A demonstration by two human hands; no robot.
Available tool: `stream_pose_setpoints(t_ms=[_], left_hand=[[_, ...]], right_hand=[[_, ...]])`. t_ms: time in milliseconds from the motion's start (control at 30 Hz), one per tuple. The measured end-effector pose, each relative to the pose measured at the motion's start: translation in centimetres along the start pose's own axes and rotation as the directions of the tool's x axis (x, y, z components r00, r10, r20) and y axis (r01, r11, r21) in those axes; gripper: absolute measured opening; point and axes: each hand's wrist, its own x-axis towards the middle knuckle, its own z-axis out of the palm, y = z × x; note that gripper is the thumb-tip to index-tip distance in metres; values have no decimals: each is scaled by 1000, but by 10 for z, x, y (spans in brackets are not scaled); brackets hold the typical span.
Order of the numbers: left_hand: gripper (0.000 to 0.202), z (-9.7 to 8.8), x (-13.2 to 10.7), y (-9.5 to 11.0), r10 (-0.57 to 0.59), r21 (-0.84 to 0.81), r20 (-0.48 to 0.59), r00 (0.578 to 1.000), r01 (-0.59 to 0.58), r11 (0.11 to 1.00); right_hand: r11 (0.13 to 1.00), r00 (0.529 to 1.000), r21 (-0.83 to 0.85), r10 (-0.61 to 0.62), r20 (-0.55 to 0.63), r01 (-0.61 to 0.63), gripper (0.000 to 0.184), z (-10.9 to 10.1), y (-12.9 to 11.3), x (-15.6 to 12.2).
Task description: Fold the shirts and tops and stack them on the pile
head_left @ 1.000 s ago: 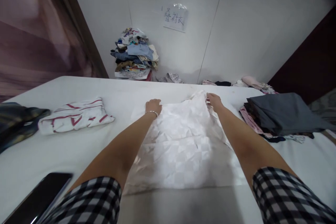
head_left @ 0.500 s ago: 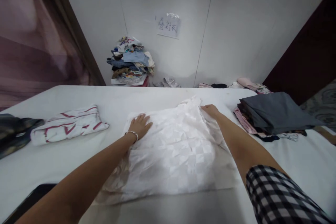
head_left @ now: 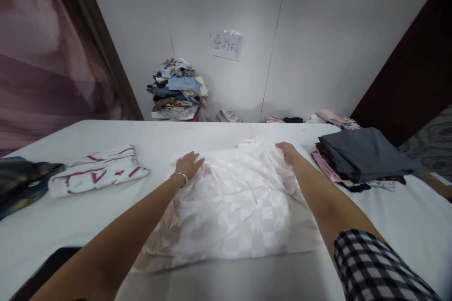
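Observation:
A white shirt (head_left: 243, 207) with a faint checked weave lies spread and wrinkled on the white table in front of me. At its far left corner my left hand (head_left: 189, 165), with a bracelet on the wrist, rests with fingers apart on the cloth. My right hand (head_left: 286, 151) is closed on the shirt's far right edge, the fingertips pinching the fabric. The bunched far edge of the cloth lies between the two hands. The shirt's near edge runs across the table close to me.
Left on the table (head_left: 141, 131) are a folded white garment with red stripes (head_left: 100, 171) and a dark garment (head_left: 24, 181). A dark flat object (head_left: 52, 263) lies near my left forearm. Folded dark grey cloth (head_left: 367, 153) tops a pile at right. Stacked clothes (head_left: 180, 89) stand behind.
My right hand has shifted slightly right with the shirt's edge, and the cloth near it is spread wider. My left hand stays at the left corner. The view has tilted slightly upward.

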Motion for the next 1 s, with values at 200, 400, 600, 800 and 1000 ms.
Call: stream_pose_setpoints(t_ms=[200, 400, 600, 800, 1000], left_hand=[[46, -10, -21, 42, 74, -436, -75, 994, -99, 894], [56, -6, -30, 84, 122, -538, 20, 992, -92, 838], [66, 11, -10, 110, 55, -253, 170, 984, -10, 967], [15, 20, -19, 115, 64, -223, 188, 980, -21, 975], [33, 9, -28, 132, 188, -423, 109, 976, -126, 897]], right_hand=[[914, 810, 104, -397, 432, 392, 13, 12, -36, -79], [878, 501, 49, -317, 805, 476, 13, 7, -9, -171], [999, 889, 32, -41, 456, 30, 26, 23, -3, -153], [963, 873, 8, 240, 424, -268, 76, 57, -21, -126], [976, 870, 75, 147, 470, -205, 30, 79, -28, -114]])
